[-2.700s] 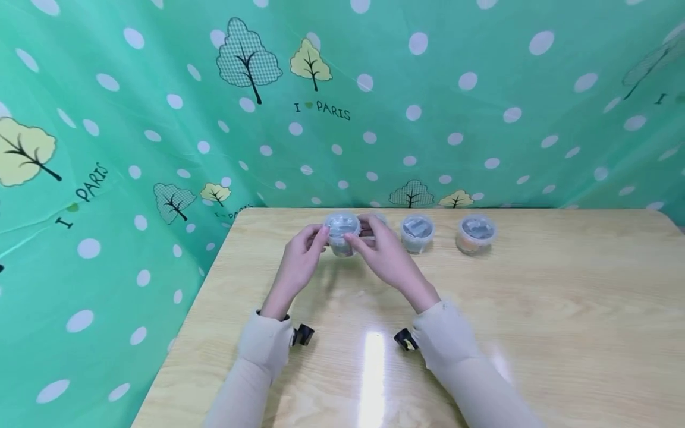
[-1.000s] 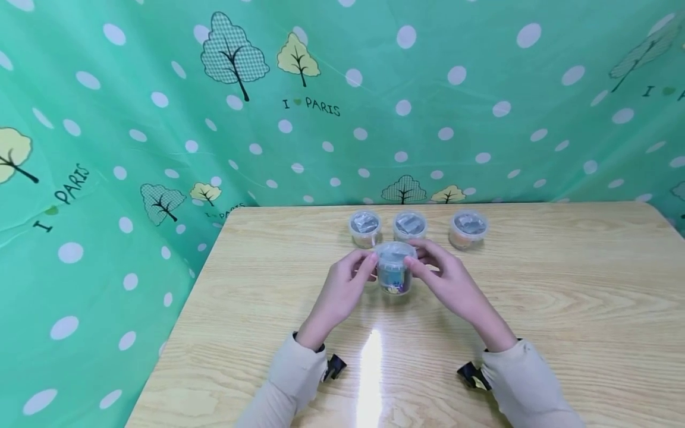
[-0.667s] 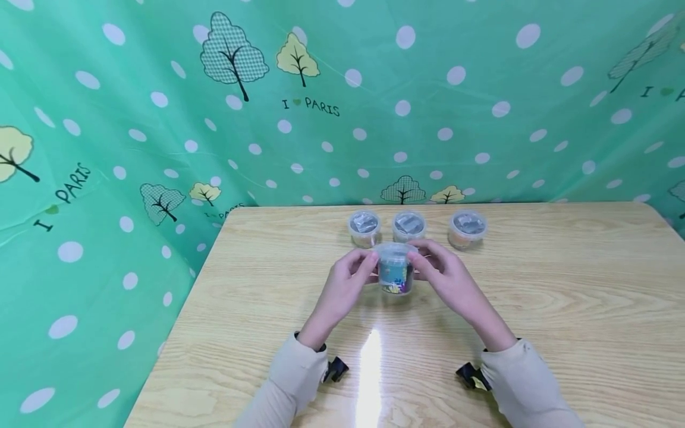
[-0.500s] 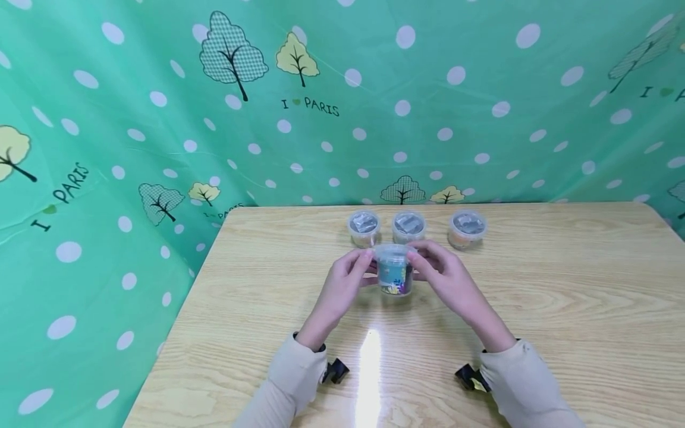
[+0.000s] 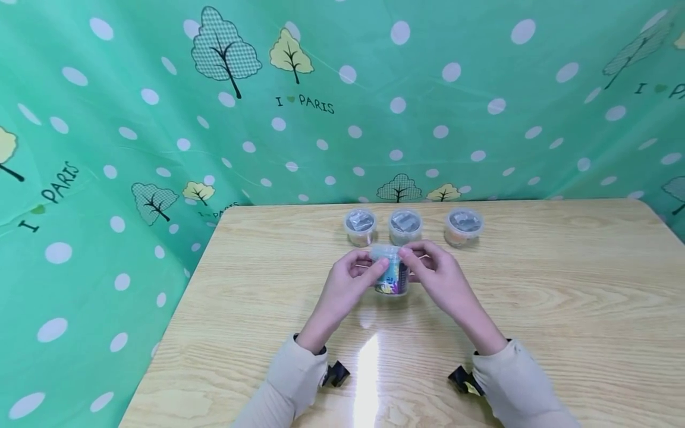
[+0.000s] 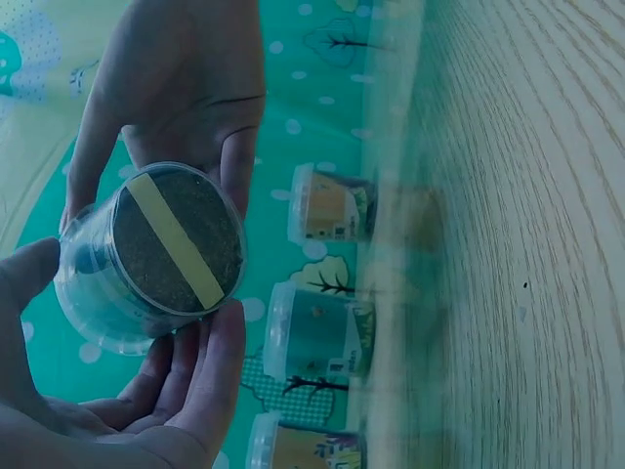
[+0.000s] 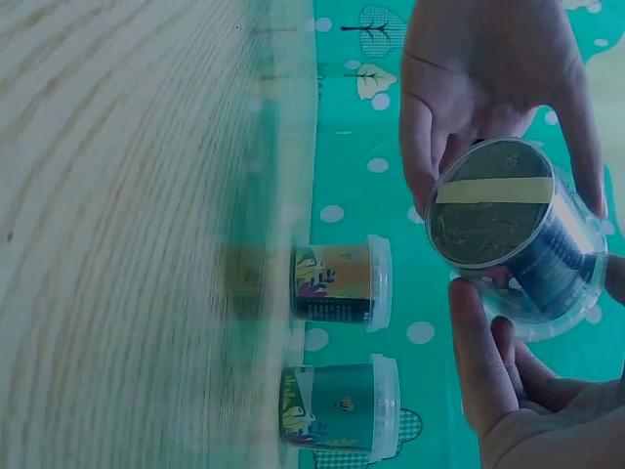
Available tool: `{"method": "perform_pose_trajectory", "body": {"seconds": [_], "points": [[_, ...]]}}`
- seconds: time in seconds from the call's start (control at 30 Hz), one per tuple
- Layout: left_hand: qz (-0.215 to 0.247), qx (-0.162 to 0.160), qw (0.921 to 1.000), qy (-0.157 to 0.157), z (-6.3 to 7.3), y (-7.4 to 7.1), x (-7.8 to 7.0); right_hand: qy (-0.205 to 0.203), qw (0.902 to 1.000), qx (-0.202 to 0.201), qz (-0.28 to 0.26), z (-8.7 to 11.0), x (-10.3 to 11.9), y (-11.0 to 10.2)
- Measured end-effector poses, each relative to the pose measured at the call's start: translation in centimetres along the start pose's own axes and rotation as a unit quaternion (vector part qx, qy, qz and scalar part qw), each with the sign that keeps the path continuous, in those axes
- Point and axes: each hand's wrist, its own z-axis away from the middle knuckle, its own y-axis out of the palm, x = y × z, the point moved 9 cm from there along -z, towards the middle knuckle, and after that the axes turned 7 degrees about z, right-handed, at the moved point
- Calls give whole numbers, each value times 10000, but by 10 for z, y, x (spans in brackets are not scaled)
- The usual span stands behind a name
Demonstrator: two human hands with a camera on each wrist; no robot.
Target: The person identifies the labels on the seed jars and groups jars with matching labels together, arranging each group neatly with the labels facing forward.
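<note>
A small clear plastic tub (image 5: 393,280) with a rimmed lid and a blue coral-pattern label is held up above the table in both hands, slightly tilted. My left hand (image 5: 342,286) grips its left side, thumb on the front near the lid. From the right, my right hand (image 5: 443,278) holds it, thumb by the lid rim. In the left wrist view, the tub's underside (image 6: 217,220) shows dark, grainy contents and a pale yellow strip (image 6: 176,239). The right wrist view shows the same strip (image 7: 493,190), with fingers of both hands around the tub.
Three similar lidded tubs, a left one (image 5: 360,224), a middle one (image 5: 405,224) and a right one (image 5: 464,224), stand along the back of the wooden table (image 5: 562,297). Behind hangs a green dotted curtain (image 5: 342,160).
Both hands have brought the tub from the back left towards me and to the right. In the last half second it has turned, showing a dark label panel. The three other tubs stay put.
</note>
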Motion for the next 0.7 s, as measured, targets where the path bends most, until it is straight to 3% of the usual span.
{"method": "perform_pose_trajectory", "body": {"seconds": [0.27, 0.5, 0.7], "points": [[-43, 74, 9998, 157, 0, 1, -2, -236, 9996, -135, 95, 2, 6, -2], [429, 138, 9990, -28, 0, 2, -4, -245, 9983, 288, -432, 0, 1, 4], [479, 180, 9986, -98, 1, 0, -4, -249, 9952, 553, -774, 0, 1, 9]]}}
